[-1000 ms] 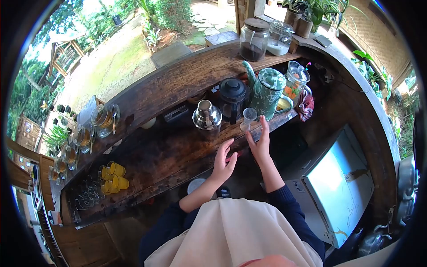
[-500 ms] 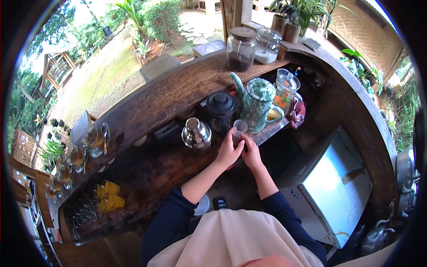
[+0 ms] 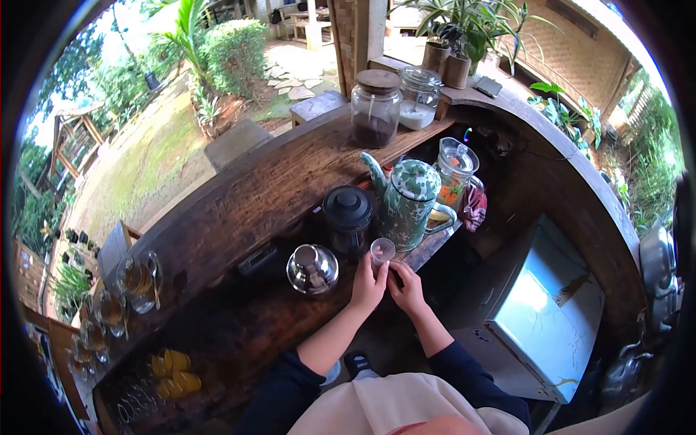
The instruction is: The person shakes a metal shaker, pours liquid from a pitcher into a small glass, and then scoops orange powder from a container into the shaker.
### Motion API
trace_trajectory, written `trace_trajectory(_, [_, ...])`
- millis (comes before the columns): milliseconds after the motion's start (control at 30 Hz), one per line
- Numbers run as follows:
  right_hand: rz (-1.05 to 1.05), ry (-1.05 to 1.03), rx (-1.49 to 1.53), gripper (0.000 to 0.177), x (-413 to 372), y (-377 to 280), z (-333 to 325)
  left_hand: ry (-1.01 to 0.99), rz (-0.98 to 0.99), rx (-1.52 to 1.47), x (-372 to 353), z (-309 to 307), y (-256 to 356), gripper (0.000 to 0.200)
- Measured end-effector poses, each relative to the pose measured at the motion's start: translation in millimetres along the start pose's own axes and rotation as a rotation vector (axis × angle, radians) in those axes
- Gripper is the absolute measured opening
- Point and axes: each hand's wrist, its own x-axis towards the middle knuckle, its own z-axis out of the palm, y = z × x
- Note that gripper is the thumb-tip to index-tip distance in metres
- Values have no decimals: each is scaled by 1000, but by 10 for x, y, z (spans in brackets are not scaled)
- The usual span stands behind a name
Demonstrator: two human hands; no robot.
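Observation:
My left hand is wrapped round a small clear cup, which stands upright with its open top toward me. My right hand is beside it, its fingers closed near the cup's lower side; what they hold, if anything, is hidden. Left of my hands stands a shiny metal shaker. Just behind them are a black-lidded press pot and a green speckled enamel pot. A glass pitcher with an orange pattern is behind the enamel pot.
Two glass jars stand on the curved wooden counter. Glasses with spoons and yellow cups are at the left. A white fridge is at the right, and a red cloth lies near the pitcher.
The view has shifted, so the counter things appear lower in the frame. Both hands are still together at the small cup, which now shows more of its open top.

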Motion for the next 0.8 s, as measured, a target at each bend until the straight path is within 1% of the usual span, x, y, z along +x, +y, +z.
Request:
trace_trajectory(33, [6,48,13,28,-4,-8,16,-4,-12,-11,1,0,7,36])
trace_trajectory(67, [18,55,11,28,-19,-11,-3,-18,-15,-11,2,7,11,36])
trace_trajectory(133, [83,47,126,23,-3,-32,-59,-23,-31,55,13,-2,13,35])
trace_trajectory(200, [94,-2,254,18,-46,109,-144,-26,-33,45,8,-5,-2,34])
trace_trajectory(267, [246,105,362,15,-96,247,-300,-27,-32,23,25,-34,1,34])
trace_trajectory(333, [246,370,332,24,9,411,-519,-42,-71,-12,24,-37,63,34])
trace_trajectory(400, [381,470,394,45,245,466,-824,-65,-83,-52,33,-38,59,33])
trace_trajectory(467, [375,383,433,58,488,559,-1063,-50,-54,-26,34,-29,45,35])
trace_trajectory(500, [379,393,431,58,616,609,-1096,-51,-61,-32,35,-32,55,35])
trace_trajectory(567, [370,318,386,67,870,703,-1132,-68,-86,-43,40,-50,100,35])
trace_trajectory(600, [370,312,374,68,988,779,-1142,-73,-113,-56,41,-53,107,34])
trace_trajectory(800, [396,438,506,79,1510,1353,-1104,-85,-82,-88,12,-55,64,34])
